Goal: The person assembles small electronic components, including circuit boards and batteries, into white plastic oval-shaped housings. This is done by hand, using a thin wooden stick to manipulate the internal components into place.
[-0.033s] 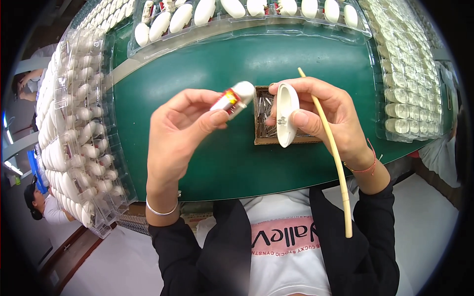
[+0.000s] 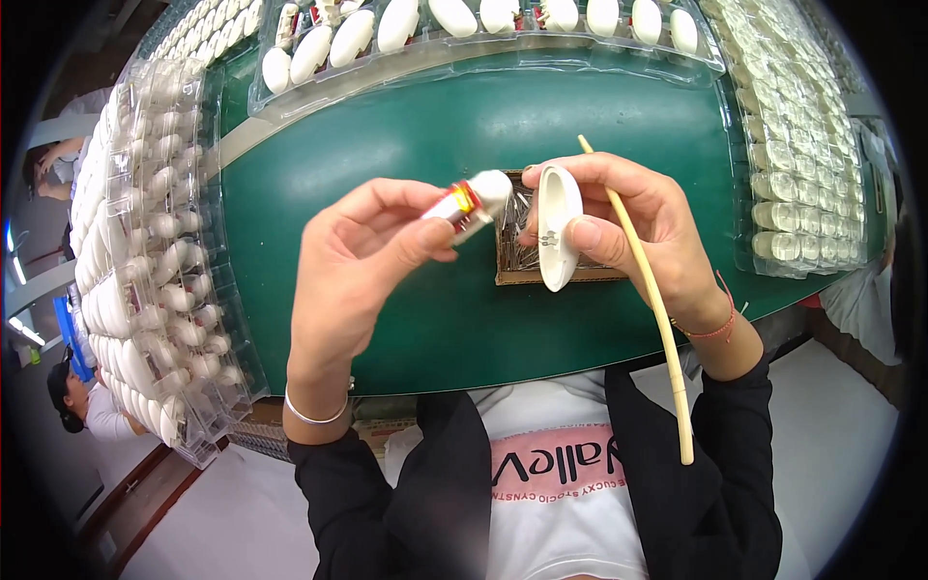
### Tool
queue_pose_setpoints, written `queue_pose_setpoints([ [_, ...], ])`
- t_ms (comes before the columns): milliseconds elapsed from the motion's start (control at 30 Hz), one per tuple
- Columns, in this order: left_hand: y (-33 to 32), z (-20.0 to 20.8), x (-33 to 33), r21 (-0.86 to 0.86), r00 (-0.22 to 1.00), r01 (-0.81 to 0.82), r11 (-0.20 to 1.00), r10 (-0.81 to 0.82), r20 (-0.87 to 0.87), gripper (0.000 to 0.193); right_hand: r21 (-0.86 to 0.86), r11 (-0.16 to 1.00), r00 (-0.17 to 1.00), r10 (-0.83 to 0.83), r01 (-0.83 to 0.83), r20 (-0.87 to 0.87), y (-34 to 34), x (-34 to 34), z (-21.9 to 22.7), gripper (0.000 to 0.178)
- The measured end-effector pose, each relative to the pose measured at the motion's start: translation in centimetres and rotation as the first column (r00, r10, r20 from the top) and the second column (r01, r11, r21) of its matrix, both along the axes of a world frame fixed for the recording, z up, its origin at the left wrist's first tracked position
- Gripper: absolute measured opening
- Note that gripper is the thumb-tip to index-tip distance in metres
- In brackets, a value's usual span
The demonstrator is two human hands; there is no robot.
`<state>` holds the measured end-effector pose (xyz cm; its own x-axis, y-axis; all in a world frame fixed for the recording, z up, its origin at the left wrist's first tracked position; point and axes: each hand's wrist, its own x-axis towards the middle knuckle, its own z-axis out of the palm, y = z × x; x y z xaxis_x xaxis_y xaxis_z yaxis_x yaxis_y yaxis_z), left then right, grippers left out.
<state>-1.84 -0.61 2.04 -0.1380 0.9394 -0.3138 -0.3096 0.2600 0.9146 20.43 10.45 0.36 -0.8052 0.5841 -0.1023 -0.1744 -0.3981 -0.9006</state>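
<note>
Between the thumb and fingers of my left hand (image 2: 340, 266) is a small white rounded part (image 2: 491, 189) with a silver body and red and yellow wrapping. It is slightly blurred and tilted. My right hand (image 2: 659, 230) pinches a hollow white oval shell (image 2: 558, 205), held on end with its open side toward the left hand; small metal bits show inside it. The same hand also carries a long thin wooden stick (image 2: 669, 353), which slants down past the wrist. A gap separates the part from the shell. Behind the right hand, a cardboard box (image 2: 546, 279) of thin metal pieces is partly hidden.
Clear plastic trays of white oval parts stand along the far edge (image 2: 619, 60) of the green table (image 2: 387, 126). More stacked trays (image 2: 227, 338) rise on the left. Trays of clear-looking pieces (image 2: 807, 215) line the right side. Another person (image 2: 101, 411) is at far left.
My left hand has shifted slightly right and down with the white part, bringing it a little closer to the shell. My right hand has hardly moved.
</note>
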Motion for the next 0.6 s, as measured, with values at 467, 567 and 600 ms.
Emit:
queue_pose_setpoints([
  [467,0.9,0.4,1.9,0.042,0.942,0.108,0.993,-0.116,0.316,0.059,0.033,0.999,0.998,-0.035,0.037,-0.058,0.0,0.4,0.4,0.039],
  [567,0.7,0.2,2.3,0.043,0.951,0.084,0.996,-0.093,0.295,0.060,0.041,0.999,1.000,0.012,-0.011,-0.021,0.0,0.6,0.6,0.043],
  [600,0.7,0.1,2.3,0.043,0.951,0.086,0.995,-0.095,0.295,0.060,0.041,0.999,1.000,0.010,-0.010,-0.021,0.0,0.6,0.6,0.043],
])
